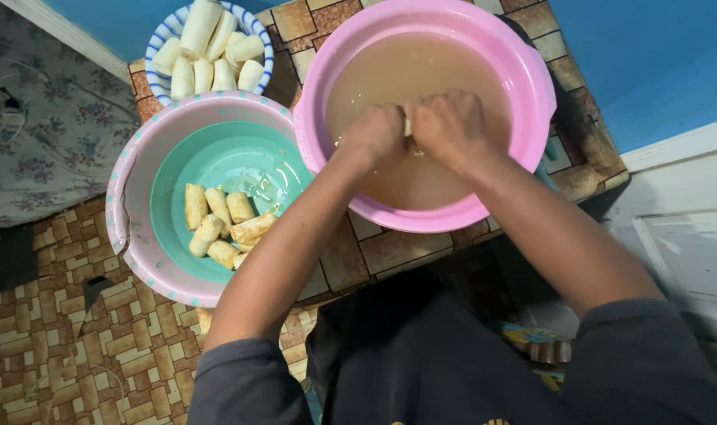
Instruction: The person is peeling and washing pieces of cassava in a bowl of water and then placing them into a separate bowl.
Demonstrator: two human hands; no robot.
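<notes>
Cassava piece (408, 126), pale and mostly hidden, sits pinched between a person's two hands over a pink basin (531, 71) of cloudy brownish water at the far right of a tiled bench (390, 252). Left hand (374, 132) and right hand (450, 122) meet knuckle to knuckle at the middle of the basin, fingers curled tightly and pressed together around the piece, with only a small sliver of it showing between them. Both forearms reach in from the near side, dark sleeves pushed up to the elbows. Just left of the pink basin stands a teal basin (216, 149) with a speckled pink rim, holding a shallow pool of water and a cluster of yellowish peeled pieces (220, 228) against its near wall. Farther left, a blue-and-white striped bowl (160, 39) is heaped with whiter peeled pieces (213, 47). Patterned brown floor (75, 330) shows at near left.
</notes>
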